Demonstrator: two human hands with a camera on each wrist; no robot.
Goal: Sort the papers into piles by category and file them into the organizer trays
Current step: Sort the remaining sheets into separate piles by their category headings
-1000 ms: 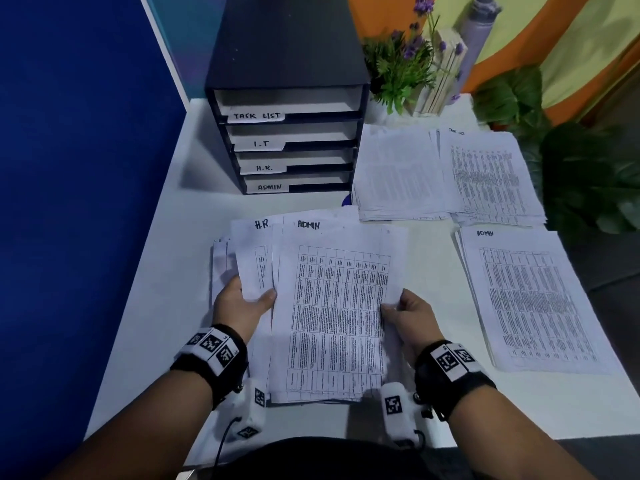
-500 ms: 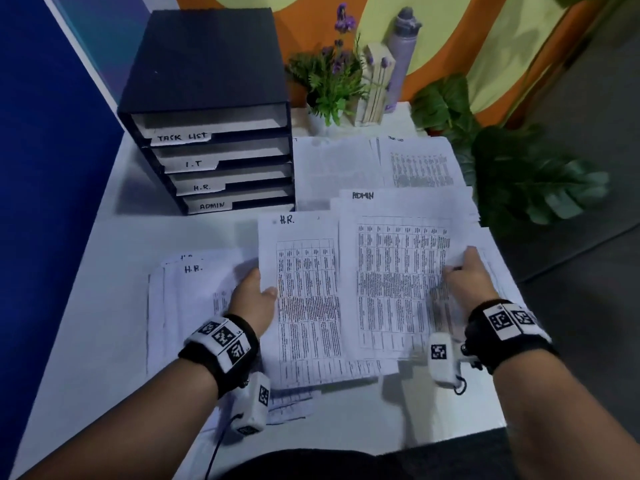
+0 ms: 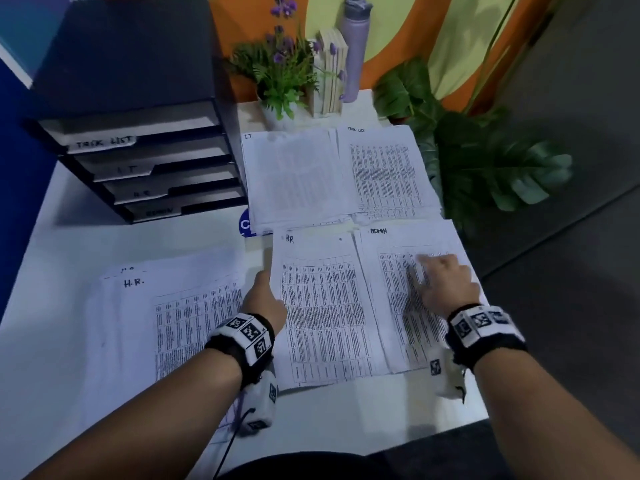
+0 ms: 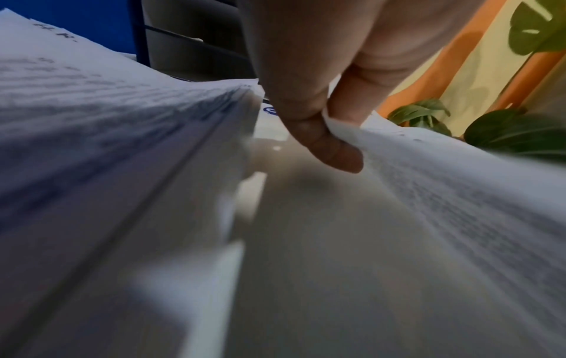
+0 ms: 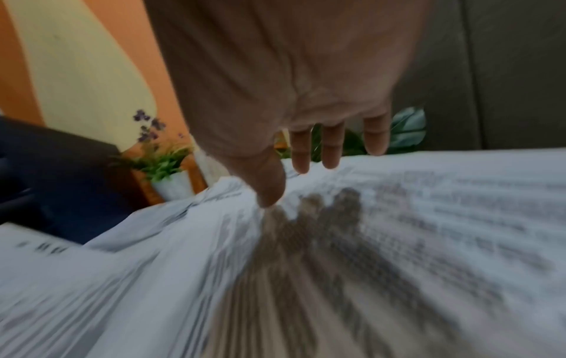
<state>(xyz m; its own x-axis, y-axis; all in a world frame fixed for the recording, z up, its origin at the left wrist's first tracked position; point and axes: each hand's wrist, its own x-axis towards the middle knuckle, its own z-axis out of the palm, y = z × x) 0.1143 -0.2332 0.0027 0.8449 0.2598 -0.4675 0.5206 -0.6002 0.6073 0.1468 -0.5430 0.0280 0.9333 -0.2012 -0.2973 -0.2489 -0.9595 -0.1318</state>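
Note:
A sheet headed H.R. is in front of me; my left hand pinches its left edge between thumb and finger, seen close in the left wrist view as the paper edge. To its right lies the ADMIN pile, and my right hand hovers flat just over it with straight fingers. Another H.R. pile lies at the left. The I.T pile and TASK LIST pile lie behind. The black organizer stands at the back left with labelled trays.
A potted plant, a wooden block and a lilac bottle stand at the back of the white table. Large green leaves crowd the table's right edge. A blue wall runs along the left.
The ADMIN sheet moved right onto the ADMIN pile and my right hand let go of it. My left hand carried the H.R. sheet rightward, away from the left pile.

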